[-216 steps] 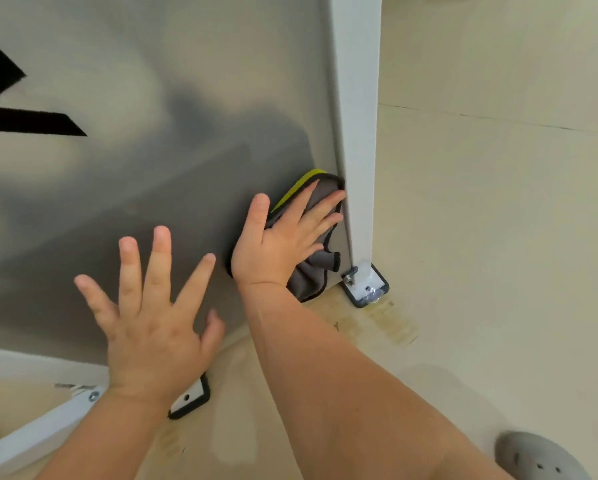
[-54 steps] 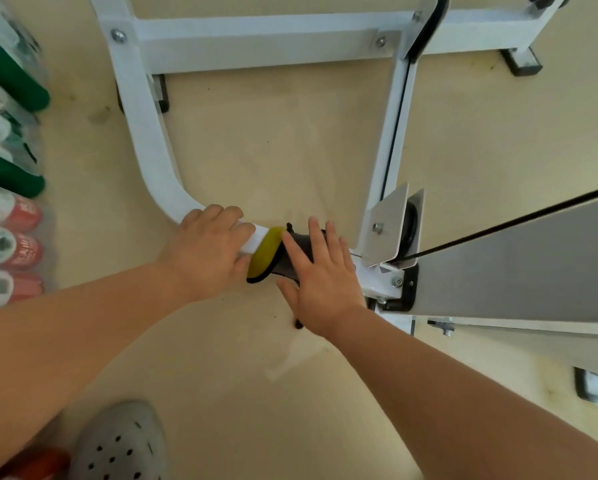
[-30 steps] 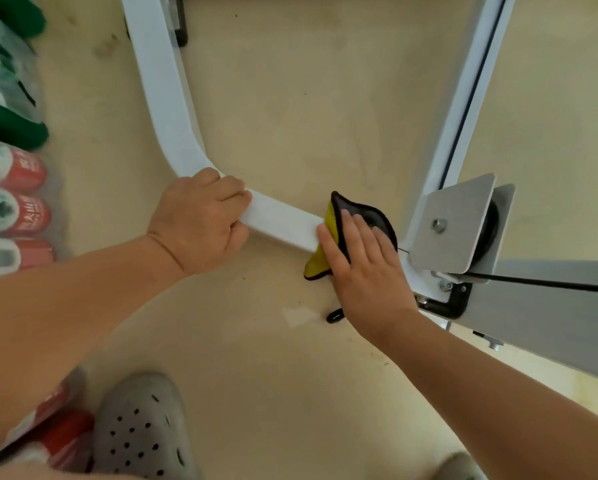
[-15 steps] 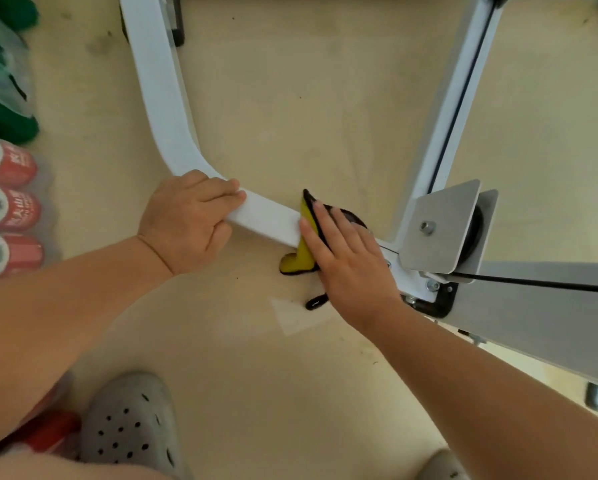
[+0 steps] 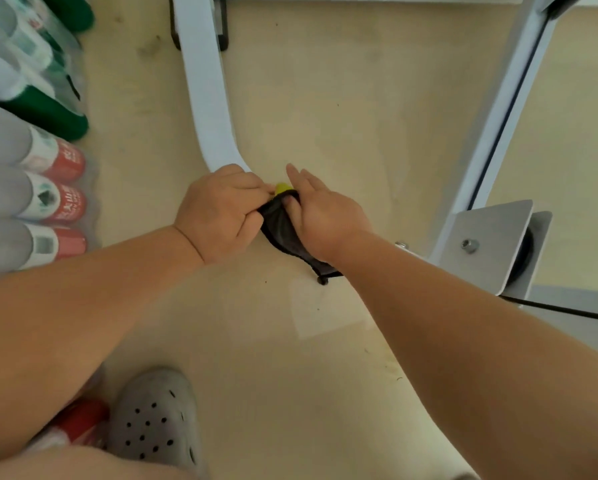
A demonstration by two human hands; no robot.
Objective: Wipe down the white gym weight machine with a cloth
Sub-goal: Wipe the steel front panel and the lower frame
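Observation:
The white weight machine's curved floor bar (image 5: 207, 98) runs down from the top and bends right under my hands. My left hand (image 5: 221, 213) grips the bar at the bend, fingers curled round it. A dark grey cloth (image 5: 280, 226) with a yellow edge lies over the bar, right against my left hand. My right hand (image 5: 325, 216) presses on the cloth with its fingers straight, pointing up and left, and the thumb on the fabric. The bar under the cloth is hidden.
A white slanted rail (image 5: 498, 116) with a black strip rises at the right, above a grey pulley bracket (image 5: 491, 244) and a black cable (image 5: 567, 311). Several wrapped bottles (image 5: 48, 202) lie along the left. My grey perforated shoe (image 5: 155, 420) is on the beige floor.
My right hand slid the cloth left along the bar until it met my left hand. The left hand kept its grip at the bend.

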